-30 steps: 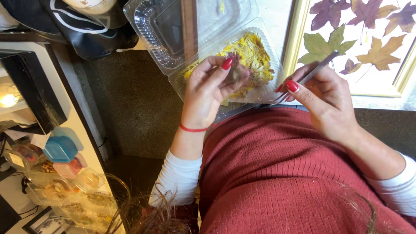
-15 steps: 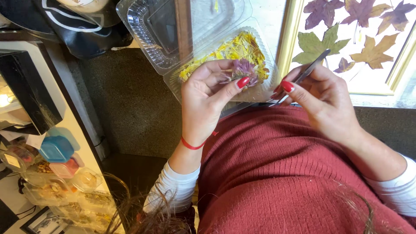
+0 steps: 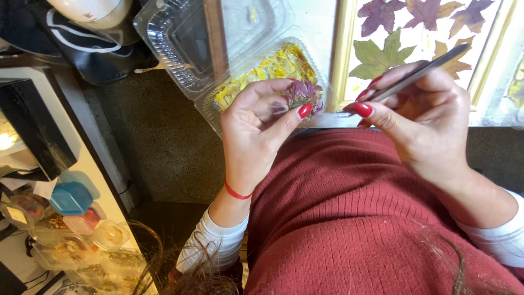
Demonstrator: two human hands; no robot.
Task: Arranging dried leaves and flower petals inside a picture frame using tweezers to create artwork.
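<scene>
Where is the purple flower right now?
Head view, centre-top: the purple flower is pinched in the left hand, just above the clear container of yellow petals, left of the tweezers.

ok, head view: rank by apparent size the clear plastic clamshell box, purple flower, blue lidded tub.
1. Clear plastic clamshell box, largest.
2. Blue lidded tub.
3. Purple dried flower in the left hand; partly hidden by fingers, so close to the tub.

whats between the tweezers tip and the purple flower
Nothing: in the head view only a small open gap separates the tweezers tip from the purple flower in the left hand.
</scene>
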